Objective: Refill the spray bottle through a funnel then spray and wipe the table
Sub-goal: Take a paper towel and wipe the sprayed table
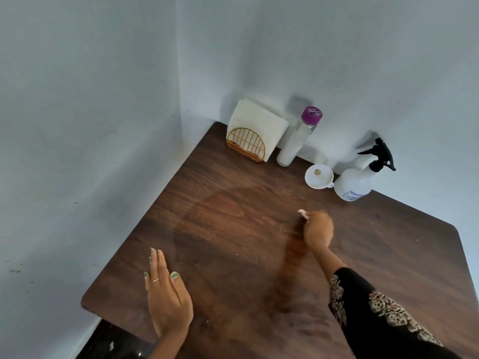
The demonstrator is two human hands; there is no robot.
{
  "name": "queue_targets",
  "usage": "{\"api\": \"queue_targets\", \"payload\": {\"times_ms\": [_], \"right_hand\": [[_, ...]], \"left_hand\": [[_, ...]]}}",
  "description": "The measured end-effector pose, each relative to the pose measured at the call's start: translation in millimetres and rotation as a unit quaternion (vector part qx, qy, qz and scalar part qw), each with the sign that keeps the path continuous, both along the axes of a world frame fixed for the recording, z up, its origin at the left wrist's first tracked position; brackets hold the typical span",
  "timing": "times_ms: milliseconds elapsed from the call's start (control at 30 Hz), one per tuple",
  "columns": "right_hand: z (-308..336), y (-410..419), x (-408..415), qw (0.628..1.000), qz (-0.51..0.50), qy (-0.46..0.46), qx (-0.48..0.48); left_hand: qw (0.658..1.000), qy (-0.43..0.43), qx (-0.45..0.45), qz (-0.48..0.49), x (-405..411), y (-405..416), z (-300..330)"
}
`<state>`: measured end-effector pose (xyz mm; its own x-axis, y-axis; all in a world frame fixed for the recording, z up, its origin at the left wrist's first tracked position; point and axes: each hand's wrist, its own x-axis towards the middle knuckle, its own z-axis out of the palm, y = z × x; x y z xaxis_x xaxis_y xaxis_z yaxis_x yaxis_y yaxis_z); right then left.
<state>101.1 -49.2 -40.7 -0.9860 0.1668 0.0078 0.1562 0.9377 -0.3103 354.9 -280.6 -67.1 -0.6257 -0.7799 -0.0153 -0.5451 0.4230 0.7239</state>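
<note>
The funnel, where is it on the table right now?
In the head view the white funnel lies at the table's far right edge by the wall, just left of the spray bottle and right of the purple-capped bottle.

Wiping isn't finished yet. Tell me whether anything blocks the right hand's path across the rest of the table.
Nothing visible does. The right hand holds a white wad on open table; the spray bottle, funnel and napkin holder stand along the far edge.
</note>
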Motion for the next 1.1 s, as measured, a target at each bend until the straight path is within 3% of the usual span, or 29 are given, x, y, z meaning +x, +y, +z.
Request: {"api": "queue_targets", "payload": {"times_ms": [33, 100, 167, 267, 333, 433, 533, 567, 600, 667, 733, 767, 833, 900, 1000, 1100], "right_hand": [[1, 6, -2, 0.998, -0.067, -0.008, -0.014], [0, -5, 8, 0.996, -0.085, -0.004, -0.018], [-3, -34, 34, 0.999, -0.011, 0.016, -0.030], [-12, -84, 105, 0.982, 0.180, 0.039, -0.047], [-21, -103, 166, 0.946, 0.306, 0.047, -0.090], [-26, -107, 234, 0.829, 0.551, 0.038, -0.089], [-24, -72, 229, 0.747, 0.663, 0.047, -0.025], [-19, -54, 216, 0.742, 0.669, 0.028, -0.037], [-12, -35, 200, 0.755, 0.653, 0.016, -0.057], [-8, 10, 152, 0.838, 0.541, 0.046, -0.049], [-9, 63, 102, 0.933, 0.356, 0.053, 0.009], [-9, 86, 83, 0.963, 0.261, 0.052, 0.041], [-1, 116, 58, 0.996, 0.059, 0.034, 0.049], [5, 121, 55, 0.993, -0.112, 0.023, 0.023], [8, 81, 80, 0.992, -0.120, 0.036, 0.006], [-1, 23, 140, 0.998, 0.033, 0.034, -0.042]], "left_hand": [[1.000, 0.001, 0.003, -0.001, 0, 0, 1], [1.000, -0.004, 0.003, -0.002, 0, 0, 2], [1.000, -0.008, -0.002, -0.006, 1, -1, 1], [1.000, -0.010, -0.011, -0.013, 1, -1, 0], [1.000, -0.011, -0.015, -0.018, 2, -2, 0], [1.000, 0.001, -0.008, -0.020, 3, -3, 1], [1.000, 0.012, -0.010, -0.022, 4, -3, 3], [1.000, 0.010, -0.011, -0.024, 4, -2, 3], [1.000, 0.006, -0.015, -0.026, 3, -2, 2], [0.999, -0.004, -0.024, -0.030, 3, -1, 2], [0.999, -0.013, -0.031, -0.033, 4, -1, 1], [0.999, -0.017, -0.033, -0.034, 4, -2, 1], [0.998, -0.023, -0.038, -0.037, 3, -1, 1], [0.998, -0.033, -0.045, -0.040, 2, 0, 2], [0.997, -0.038, -0.050, -0.038, 1, -1, 2], [0.997, -0.036, -0.050, -0.040, 2, -1, 2]]}}
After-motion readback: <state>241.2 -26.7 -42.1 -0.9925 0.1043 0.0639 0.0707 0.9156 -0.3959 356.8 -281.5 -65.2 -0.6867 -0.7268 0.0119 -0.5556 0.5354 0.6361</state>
